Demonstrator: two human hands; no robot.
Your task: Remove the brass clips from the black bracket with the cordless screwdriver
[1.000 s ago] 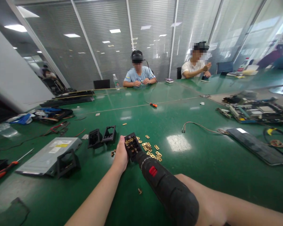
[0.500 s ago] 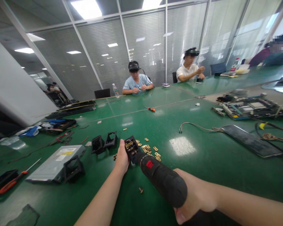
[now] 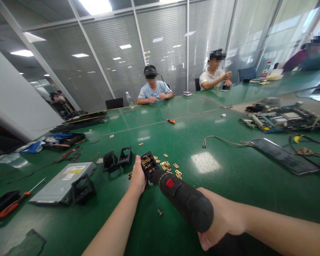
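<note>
My left hand (image 3: 137,177) grips a small black plastic block (image 3: 148,165) with brass contacts, held just above the green table (image 3: 229,177). My right hand (image 3: 221,220) is wrapped round the grip of a black electric screwdriver (image 3: 185,200) with a red mark. Its nose is pressed against the block. Several loose brass plates (image 3: 170,167) lie on the table just beyond the block. One small brass piece (image 3: 159,212) lies under the tool.
Two black frames (image 3: 117,158) and a grey drive with a third frame (image 3: 66,181) lie at the left. A red-handled screwdriver (image 3: 13,203) lies far left. A cable (image 3: 224,140), a dark panel (image 3: 282,156) and a circuit board (image 3: 285,119) sit at right. Other people sit across the table.
The view rose a little, then settled. My right hand and the tool's rear end came further into view. Both hands keep the tool on the block.
</note>
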